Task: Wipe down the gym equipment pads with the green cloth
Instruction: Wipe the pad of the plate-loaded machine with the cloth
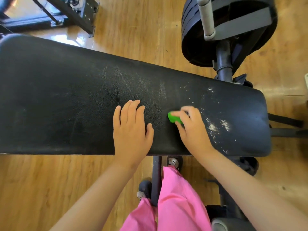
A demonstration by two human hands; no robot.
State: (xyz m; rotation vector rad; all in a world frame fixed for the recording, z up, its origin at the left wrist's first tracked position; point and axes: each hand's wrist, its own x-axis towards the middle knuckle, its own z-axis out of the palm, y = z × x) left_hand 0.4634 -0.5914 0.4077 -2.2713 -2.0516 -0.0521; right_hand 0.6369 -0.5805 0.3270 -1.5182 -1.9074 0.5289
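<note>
A long black padded bench [66, 100] runs across the view, with white powdery specks on its right end. My right hand [191, 129] presses a small bunched green cloth [173, 117] onto the pad just left of the specks; the hand covers most of the cloth and looks slightly blurred. My left hand [131, 129] lies flat on the pad with fingers spread, a little to the left of the cloth, holding nothing.
Black weight plates on a grey post [223, 30] stand behind the bench's right end. A dark machine frame [73, 14] sits at the top left on the wooden floor. Bench legs and wheels [156, 177] lie below, beside my pink trousers [175, 205].
</note>
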